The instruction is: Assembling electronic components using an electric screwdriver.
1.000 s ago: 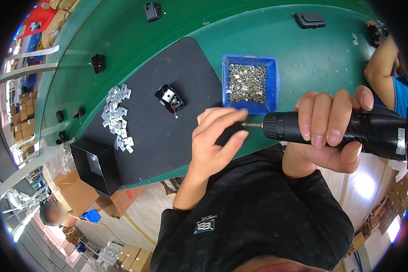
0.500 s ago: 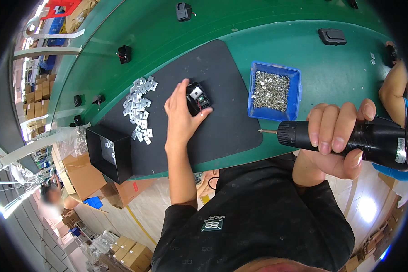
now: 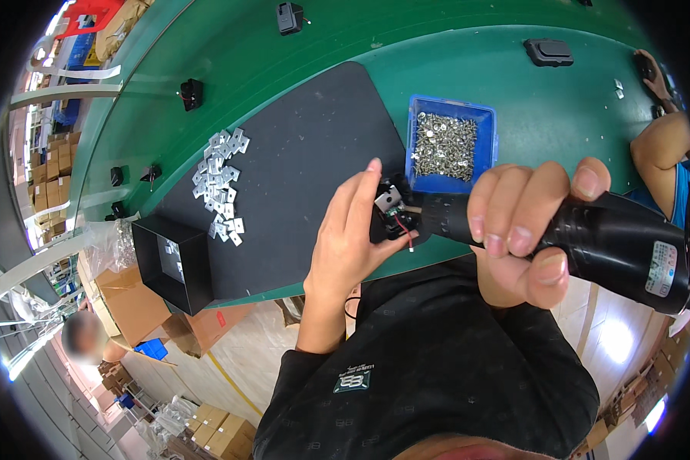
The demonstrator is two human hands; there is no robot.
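My left hand (image 3: 350, 230) grips a small black plastic housing (image 3: 381, 228), thumb on one side and fingers on the other. Inside the housing show a silver metal plate (image 3: 389, 198), a bit of green circuit board and a red wire with a white plug (image 3: 411, 247). My right hand (image 3: 525, 226) is wrapped round a black electric screwdriver (image 3: 613, 253), held level and pointing left. Its nose is right at the housing; whether the bit touches a screw is hidden. Just beyond the tool stands a blue bin (image 3: 492, 138) full of screws (image 3: 445, 146).
Loose silver plates (image 3: 221, 184) are heaped on the black mat (image 3: 299, 146), with a black open box (image 3: 195, 272) at its near left corner. Black housings (image 3: 290, 19) lie along the green belt. A closed black case (image 3: 548, 52) and a co-worker's arm (image 3: 663, 149) are at right.
My left hand has carried the housing right and toward me, off the mat's middle. The screwdriver has moved left, so its nose now meets the housing. The co-worker's hand has shifted.
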